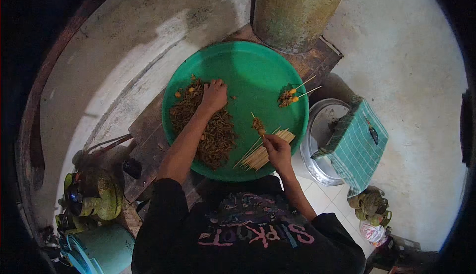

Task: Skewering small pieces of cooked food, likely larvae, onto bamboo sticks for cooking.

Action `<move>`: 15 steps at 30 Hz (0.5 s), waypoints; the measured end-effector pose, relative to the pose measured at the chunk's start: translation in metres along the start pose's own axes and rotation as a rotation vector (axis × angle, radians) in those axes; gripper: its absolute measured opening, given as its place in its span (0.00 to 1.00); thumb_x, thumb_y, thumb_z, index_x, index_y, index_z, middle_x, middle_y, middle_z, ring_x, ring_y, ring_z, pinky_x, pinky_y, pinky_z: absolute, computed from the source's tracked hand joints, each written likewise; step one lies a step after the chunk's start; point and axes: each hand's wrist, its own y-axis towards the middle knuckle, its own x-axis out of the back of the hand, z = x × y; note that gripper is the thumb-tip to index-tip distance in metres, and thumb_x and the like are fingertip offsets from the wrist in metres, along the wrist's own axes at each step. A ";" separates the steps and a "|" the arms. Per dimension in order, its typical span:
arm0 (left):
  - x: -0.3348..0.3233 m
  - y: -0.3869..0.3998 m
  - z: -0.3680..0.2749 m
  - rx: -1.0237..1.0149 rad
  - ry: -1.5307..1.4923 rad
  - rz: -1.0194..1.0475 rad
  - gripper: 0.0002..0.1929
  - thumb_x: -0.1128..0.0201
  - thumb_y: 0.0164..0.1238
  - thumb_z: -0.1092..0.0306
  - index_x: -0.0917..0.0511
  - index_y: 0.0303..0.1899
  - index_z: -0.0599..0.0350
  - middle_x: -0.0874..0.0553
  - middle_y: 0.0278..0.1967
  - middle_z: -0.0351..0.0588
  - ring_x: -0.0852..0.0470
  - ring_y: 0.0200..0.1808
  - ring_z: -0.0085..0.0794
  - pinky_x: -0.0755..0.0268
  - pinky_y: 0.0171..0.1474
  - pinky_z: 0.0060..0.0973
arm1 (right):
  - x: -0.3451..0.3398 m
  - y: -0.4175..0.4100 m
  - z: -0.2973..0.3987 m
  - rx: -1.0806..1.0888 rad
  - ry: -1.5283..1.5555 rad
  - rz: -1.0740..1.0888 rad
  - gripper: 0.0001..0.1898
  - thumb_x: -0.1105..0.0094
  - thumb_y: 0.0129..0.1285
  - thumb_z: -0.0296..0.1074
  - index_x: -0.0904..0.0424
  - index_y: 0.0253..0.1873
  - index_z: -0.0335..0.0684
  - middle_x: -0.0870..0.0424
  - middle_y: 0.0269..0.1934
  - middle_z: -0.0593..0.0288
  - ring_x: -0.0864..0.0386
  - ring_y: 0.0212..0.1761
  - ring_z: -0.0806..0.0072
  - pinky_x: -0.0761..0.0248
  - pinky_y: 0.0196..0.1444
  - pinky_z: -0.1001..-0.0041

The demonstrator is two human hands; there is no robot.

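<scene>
Before me is a round green plastic tray point(260, 60). My left hand point(215, 95) rests on the upper edge of a heap of brown, stringy food point(215, 140); its fingers are bent, and whether they pinch a piece cannot be told. In my right hand point(278, 151) is a bamboo skewer point(258, 125) threaded with the brown food, its bare tip pointing up. Below and beside that hand lies a bundle of bare bamboo skewers point(256, 158). Two filled skewers point(288, 97) with yellow-orange pieces lie at the tray's right side. Small yellow-orange pieces point(177, 94) sit at the heap's upper left.
A large, stained metal pot point(297, 14) stands behind the tray on a wooden surface point(148, 140). To the right are a round metal vessel point(316, 170) and a green checked cloth point(362, 147). Green gas cylinders point(108, 199) and a teal container point(111, 248) stand lower left.
</scene>
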 end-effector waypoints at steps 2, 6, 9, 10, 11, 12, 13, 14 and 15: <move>-0.005 -0.006 -0.003 -0.010 -0.054 -0.039 0.18 0.44 0.69 0.77 0.19 0.58 0.54 0.29 0.68 0.60 0.34 0.72 0.54 0.50 0.74 0.65 | -0.002 0.000 -0.001 -0.015 0.039 -0.001 0.11 0.36 0.70 0.32 0.16 0.49 0.31 0.12 0.34 0.60 0.17 0.36 0.77 0.25 0.42 0.75; -0.006 -0.012 -0.020 -0.211 -0.069 -0.022 0.18 0.43 0.69 0.77 0.18 0.58 0.52 0.22 0.63 0.54 0.28 0.68 0.49 0.48 0.71 0.61 | -0.004 0.004 0.006 0.028 0.019 0.022 0.11 0.36 0.69 0.32 0.16 0.49 0.31 0.12 0.35 0.58 0.16 0.37 0.77 0.24 0.43 0.75; -0.005 -0.015 -0.018 -0.208 0.006 0.036 0.14 0.41 0.70 0.75 0.17 0.55 0.52 0.17 0.55 0.50 0.21 0.60 0.46 0.41 0.68 0.57 | -0.008 0.006 0.012 0.048 -0.024 0.040 0.11 0.35 0.69 0.32 0.15 0.50 0.32 0.12 0.35 0.58 0.16 0.37 0.77 0.24 0.43 0.75; -0.003 -0.017 -0.018 -0.191 -0.052 0.036 0.11 0.39 0.71 0.73 0.16 0.52 0.53 0.15 0.50 0.48 0.18 0.55 0.44 0.35 0.65 0.53 | -0.008 0.006 0.013 0.061 -0.015 0.028 0.11 0.35 0.69 0.32 0.15 0.50 0.32 0.12 0.35 0.58 0.16 0.37 0.77 0.24 0.42 0.75; -0.004 -0.024 -0.018 -0.185 -0.053 0.033 0.11 0.39 0.71 0.73 0.16 0.52 0.53 0.15 0.50 0.48 0.18 0.55 0.44 0.35 0.65 0.53 | -0.008 0.004 0.011 0.064 -0.016 0.033 0.11 0.35 0.69 0.32 0.15 0.50 0.32 0.12 0.35 0.58 0.16 0.37 0.77 0.24 0.42 0.75; -0.004 -0.031 -0.023 -0.171 -0.439 -0.109 0.10 0.39 0.72 0.72 0.16 0.51 0.55 0.14 0.46 0.48 0.16 0.50 0.40 0.29 0.59 0.46 | -0.007 0.004 0.004 0.080 -0.018 0.011 0.11 0.35 0.69 0.32 0.15 0.50 0.32 0.12 0.35 0.58 0.17 0.36 0.78 0.24 0.41 0.75; -0.002 -0.041 -0.028 -0.156 -0.824 -0.249 0.08 0.39 0.73 0.72 0.16 0.49 0.56 0.13 0.43 0.47 0.14 0.46 0.36 0.23 0.53 0.39 | -0.008 0.004 0.003 0.092 -0.019 -0.016 0.11 0.35 0.69 0.32 0.15 0.50 0.32 0.12 0.35 0.58 0.17 0.34 0.78 0.24 0.40 0.75; 0.001 -0.051 -0.032 -0.158 -0.824 -0.247 0.08 0.39 0.73 0.72 0.16 0.49 0.56 0.13 0.43 0.47 0.14 0.46 0.36 0.23 0.53 0.39 | -0.007 0.006 0.002 0.090 -0.018 -0.019 0.11 0.35 0.69 0.32 0.15 0.50 0.32 0.12 0.35 0.58 0.17 0.34 0.78 0.24 0.40 0.75; 0.011 -0.065 -0.039 -0.024 -1.194 -0.155 0.07 0.39 0.74 0.71 0.16 0.48 0.58 0.13 0.41 0.46 0.14 0.43 0.32 0.22 0.48 0.33 | -0.006 0.005 0.005 0.119 -0.049 -0.047 0.09 0.36 0.69 0.31 0.15 0.49 0.33 0.13 0.36 0.55 0.17 0.33 0.74 0.24 0.38 0.73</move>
